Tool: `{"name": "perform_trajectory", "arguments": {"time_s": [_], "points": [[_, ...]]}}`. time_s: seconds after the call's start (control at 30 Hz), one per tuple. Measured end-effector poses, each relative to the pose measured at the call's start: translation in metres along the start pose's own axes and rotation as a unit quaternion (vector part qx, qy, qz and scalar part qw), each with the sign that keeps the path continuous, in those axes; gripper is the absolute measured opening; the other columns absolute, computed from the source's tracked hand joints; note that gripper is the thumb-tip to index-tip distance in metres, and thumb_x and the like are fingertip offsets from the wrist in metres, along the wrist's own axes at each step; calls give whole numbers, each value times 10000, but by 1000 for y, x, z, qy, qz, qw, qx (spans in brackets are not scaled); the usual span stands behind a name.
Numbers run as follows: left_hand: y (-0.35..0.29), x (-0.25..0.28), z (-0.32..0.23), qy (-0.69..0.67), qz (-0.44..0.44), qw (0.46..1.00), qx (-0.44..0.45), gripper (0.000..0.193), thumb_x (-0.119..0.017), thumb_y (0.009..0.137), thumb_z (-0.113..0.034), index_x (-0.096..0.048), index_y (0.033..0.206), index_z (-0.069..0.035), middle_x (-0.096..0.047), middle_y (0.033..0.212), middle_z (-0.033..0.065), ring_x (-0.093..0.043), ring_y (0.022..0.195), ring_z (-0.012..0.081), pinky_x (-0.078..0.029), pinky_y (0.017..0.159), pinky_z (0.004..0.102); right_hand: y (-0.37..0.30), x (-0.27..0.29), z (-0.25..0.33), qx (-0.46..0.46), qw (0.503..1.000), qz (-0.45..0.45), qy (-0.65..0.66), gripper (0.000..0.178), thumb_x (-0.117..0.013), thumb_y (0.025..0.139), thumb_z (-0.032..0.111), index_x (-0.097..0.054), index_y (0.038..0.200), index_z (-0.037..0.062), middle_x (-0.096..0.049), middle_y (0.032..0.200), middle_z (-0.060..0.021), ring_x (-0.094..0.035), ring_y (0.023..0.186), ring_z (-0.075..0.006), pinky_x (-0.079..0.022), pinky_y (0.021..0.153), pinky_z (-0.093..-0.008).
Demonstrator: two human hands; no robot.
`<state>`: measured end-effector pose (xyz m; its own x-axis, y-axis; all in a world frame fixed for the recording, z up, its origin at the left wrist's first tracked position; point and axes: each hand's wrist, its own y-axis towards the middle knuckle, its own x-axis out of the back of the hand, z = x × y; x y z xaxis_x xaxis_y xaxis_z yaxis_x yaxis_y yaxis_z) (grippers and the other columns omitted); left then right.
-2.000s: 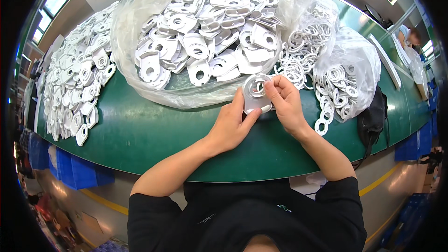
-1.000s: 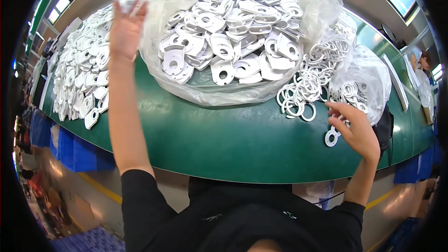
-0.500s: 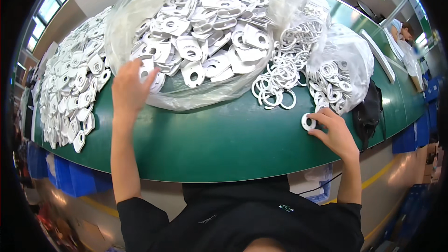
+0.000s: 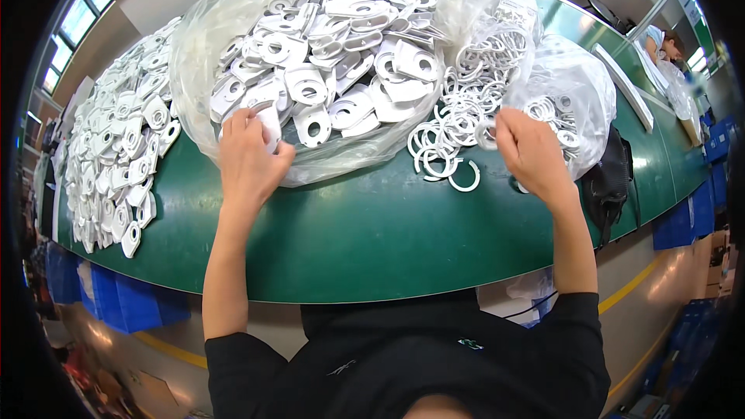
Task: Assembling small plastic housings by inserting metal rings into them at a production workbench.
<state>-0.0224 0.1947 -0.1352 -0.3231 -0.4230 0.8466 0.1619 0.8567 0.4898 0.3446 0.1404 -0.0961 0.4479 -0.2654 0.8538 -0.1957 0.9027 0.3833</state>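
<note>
My left hand point(image 4: 252, 161) is closed on a white plastic plate point(image 4: 270, 126) at the front edge of the big clear bag; the fingers cover part of it. Around it in the bag lies a heap of similar white plates point(image 4: 313, 124) with round holes. Over on the right, my right hand point(image 4: 537, 157) is in a pinch, with a blurred white ring point(image 4: 485, 135) at its fingertips. Just left of that hand is a pile of white open rings point(image 4: 437, 157). A small white piece point(image 4: 522, 187) shows only partly beneath the right hand.
More white plates point(image 4: 124, 140) are heaped on the left of the green table point(image 4: 372, 240). A smaller clear bag point(image 4: 594, 97) of white round parts stands at right, beside a black pouch point(image 4: 608, 186). Another person point(image 4: 661, 46) is at the far right.
My left hand has moved right and a little nearer, now with a plate in its grip. My right hand has gone up and left from the table front to the ring pile.
</note>
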Motion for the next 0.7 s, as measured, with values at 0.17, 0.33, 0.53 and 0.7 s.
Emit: {"name": "perform_trajectory", "arguments": {"time_s": [0.17,0.33,0.53,0.7], "points": [[14,3,-38,-330,22,940,82,254,-651,814,-238,-580,761,0,-575,1170,152,-543,1071,268,-440,863,346,27,-20,17,-7,979,-49,199,209,-474,968,156,-561,878,-11,-505,654,-53,-470,588,-136,-395,562,-274],[7,-1,-104,-795,273,436,321,435,-503,934,-388,-546,1180,-32,-641,1062,72,-623,981,197,-473,915,358,19,-48,37,-12,928,34,370,236,-483,988,186,-625,1050,8,-547,716,9,-460,626,-61,-398,583,-213],[-27,-29,-126,-815,367,339,294,460,-446,966,-422,-462,1249,-60,-626,1077,91,-628,1000,225,-539,781,375,3,-79,36,38,950,-1,309,158,-604,898,121,-664,1012,31,-613,704,-72,-529,552,-101,-414,515,-232],[-33,-36,-117,-754,355,485,267,321,-461,990,-284,-427,1218,-61,-642,1068,119,-674,835,205,-492,551,257,14,-61,22,-14,979,-80,189,134,-697,832,167,-655,853,42,-512,533,-20,-449,457,-89,-348,442,-258]]}}
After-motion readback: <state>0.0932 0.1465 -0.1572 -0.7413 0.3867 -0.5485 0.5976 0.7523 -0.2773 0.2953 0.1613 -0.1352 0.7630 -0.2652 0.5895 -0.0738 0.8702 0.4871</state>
